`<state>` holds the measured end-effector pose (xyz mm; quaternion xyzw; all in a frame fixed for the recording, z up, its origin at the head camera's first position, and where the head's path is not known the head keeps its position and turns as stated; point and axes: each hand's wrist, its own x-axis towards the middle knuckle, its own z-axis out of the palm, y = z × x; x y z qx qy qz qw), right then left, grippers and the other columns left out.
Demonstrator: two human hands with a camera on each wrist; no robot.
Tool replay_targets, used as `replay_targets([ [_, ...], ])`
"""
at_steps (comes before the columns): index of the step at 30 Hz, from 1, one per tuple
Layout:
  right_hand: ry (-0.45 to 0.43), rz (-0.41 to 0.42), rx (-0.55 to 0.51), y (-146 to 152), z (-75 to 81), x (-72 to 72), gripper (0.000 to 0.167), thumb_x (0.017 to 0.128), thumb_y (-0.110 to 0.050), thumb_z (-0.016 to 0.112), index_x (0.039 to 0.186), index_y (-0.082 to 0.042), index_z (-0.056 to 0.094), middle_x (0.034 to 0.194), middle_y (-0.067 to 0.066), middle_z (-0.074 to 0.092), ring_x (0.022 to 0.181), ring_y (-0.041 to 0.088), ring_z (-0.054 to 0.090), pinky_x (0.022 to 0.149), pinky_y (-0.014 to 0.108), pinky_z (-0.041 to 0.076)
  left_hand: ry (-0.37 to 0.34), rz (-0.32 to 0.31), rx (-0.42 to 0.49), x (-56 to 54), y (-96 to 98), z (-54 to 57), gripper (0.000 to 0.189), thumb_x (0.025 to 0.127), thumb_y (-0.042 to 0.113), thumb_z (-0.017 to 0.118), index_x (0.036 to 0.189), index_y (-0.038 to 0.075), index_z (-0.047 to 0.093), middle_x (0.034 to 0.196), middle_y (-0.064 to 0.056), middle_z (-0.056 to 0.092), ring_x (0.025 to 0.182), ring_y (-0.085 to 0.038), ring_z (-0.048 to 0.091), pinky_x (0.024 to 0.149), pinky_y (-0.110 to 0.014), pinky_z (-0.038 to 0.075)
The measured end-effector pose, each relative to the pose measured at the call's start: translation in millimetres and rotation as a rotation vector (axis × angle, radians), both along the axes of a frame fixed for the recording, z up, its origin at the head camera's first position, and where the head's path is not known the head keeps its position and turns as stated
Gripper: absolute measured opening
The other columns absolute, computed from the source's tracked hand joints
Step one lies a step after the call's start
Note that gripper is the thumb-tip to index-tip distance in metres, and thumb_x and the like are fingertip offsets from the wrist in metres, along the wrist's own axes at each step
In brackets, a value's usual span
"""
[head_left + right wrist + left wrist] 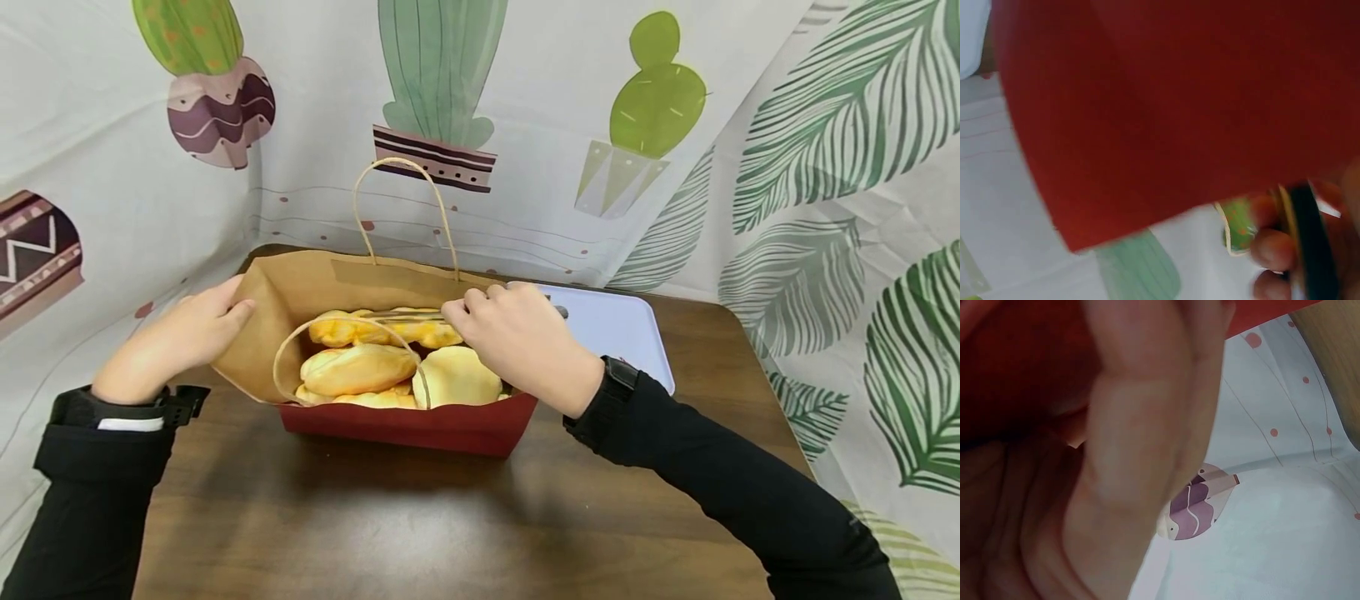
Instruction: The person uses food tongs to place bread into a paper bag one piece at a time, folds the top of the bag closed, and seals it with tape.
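A paper bag (405, 429), red outside and brown inside, stands on the table with its mouth facing up. Several breads lie in it: a long yellow one (337, 332) at the back, an oval roll (360, 369) and a round pale bun (456, 379) in front. My left hand (180, 333) holds the bag's left side near the rim, thumb at the paper's edge. Over the bag's right part, my right hand (517, 337) grips metal tongs (408, 316), whose arms reach left across the yellow bread. In the right wrist view, curled fingers (1272, 250) surround a dark handle.
Two twisted paper handles (444, 215) rise from the bag; the front one loops over the breads. A pale plastic tray (618, 325) lies behind and right on the wooden table (420, 533). A printed cloth (315, 167) hangs close behind.
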<state>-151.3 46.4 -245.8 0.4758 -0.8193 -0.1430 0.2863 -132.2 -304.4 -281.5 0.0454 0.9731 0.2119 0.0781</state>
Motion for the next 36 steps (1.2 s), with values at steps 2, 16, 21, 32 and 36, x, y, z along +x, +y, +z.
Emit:
replay_targets([
  [2, 0.018, -0.003, -0.024, 1, -0.1, -1.9, 0.014, 0.089, 0.0, 0.052, 0.082, -0.011, 0.058, 0.06, -0.001, 0.048, 0.048, 0.014, 0.047, 0.042, 0.022, 0.032, 0.003, -0.003, -0.004, -0.3, 0.5, 0.0, 0.046, 0.102, 0.017, 0.029, 0.141, -0.007, 0.024, 0.13, -0.042, 0.038, 0.119, -0.063, 0.034, 0.097, -0.069, 0.028],
  [16, 0.004, 0.005, -0.24, 40, 16.5, 5.9, 0.025, 0.089, -0.021, 0.067, 0.076, -0.008, 0.05, 0.058, 0.001, 0.04, 0.044, 0.016, 0.039, 0.039, 0.025, 0.024, 0.014, -0.002, 0.011, -1.0, -0.2, 1.4, 0.038, 0.102, 0.017, 0.03, 0.133, -0.005, 0.031, 0.122, -0.04, 0.044, 0.113, -0.061, 0.04, 0.091, -0.068, 0.034],
  [21, 0.018, -0.026, -0.297, 64, 10.2, 8.0, 0.035, 0.085, -0.027, 0.071, 0.075, -0.005, 0.045, 0.057, 0.001, 0.035, 0.042, 0.016, 0.034, 0.037, 0.025, 0.021, 0.031, -0.012, 0.008, -1.8, -0.2, -0.1, 0.036, 0.101, 0.015, 0.031, 0.13, -0.006, 0.033, 0.12, -0.04, 0.045, 0.112, -0.06, 0.042, 0.09, -0.067, 0.034],
  [32, -0.191, -0.23, -0.519, 120, -15.9, 9.9, 0.056, 0.092, -0.058, 0.047, 0.101, -0.004, 0.059, 0.072, 0.004, 0.057, 0.05, 0.015, 0.047, 0.042, 0.028, 0.032, 0.013, -0.011, 0.006, -2.4, 0.3, -0.4, 0.04, 0.102, 0.015, 0.03, 0.135, -0.006, 0.03, 0.126, -0.041, 0.042, 0.117, -0.061, 0.036, 0.095, -0.068, 0.03],
  [36, -0.377, -0.38, -0.597, 143, -28.8, 9.9, 0.047, 0.089, -0.049, 0.059, 0.108, -0.006, 0.057, 0.074, 0.001, 0.05, 0.055, 0.013, 0.042, 0.048, 0.027, 0.03, 0.024, -0.014, 0.008, -2.5, 0.3, -1.0, 0.038, 0.101, 0.015, 0.03, 0.133, -0.007, 0.031, 0.123, -0.041, 0.043, 0.116, -0.061, 0.038, 0.094, -0.068, 0.031],
])
